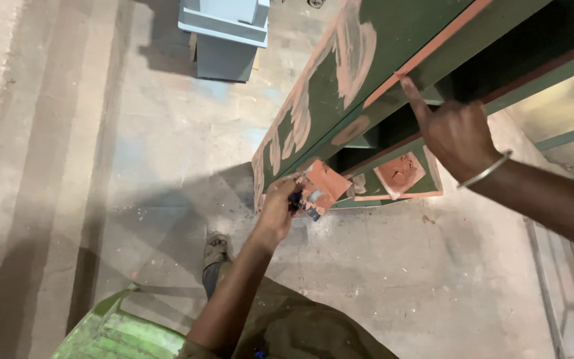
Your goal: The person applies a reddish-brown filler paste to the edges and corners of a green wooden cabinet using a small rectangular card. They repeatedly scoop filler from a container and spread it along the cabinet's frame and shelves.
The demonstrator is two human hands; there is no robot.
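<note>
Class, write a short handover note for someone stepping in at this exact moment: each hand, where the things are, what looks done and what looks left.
Left hand: holds a small flat scraper loaded with reddish-brown filler, at the lower end of the green metal frame.
Right hand: holds nothing; its forefinger presses on the frame's filler-coated edge.
Things: the frame runs slantwise above the concrete floor; a grey box stands on the floor beyond its end.
Done: filler patches show on the frame's broad face, along its edge and on the end brackets.
Left: much green surface is bare; the scraper carries filler not yet spread.
</note>
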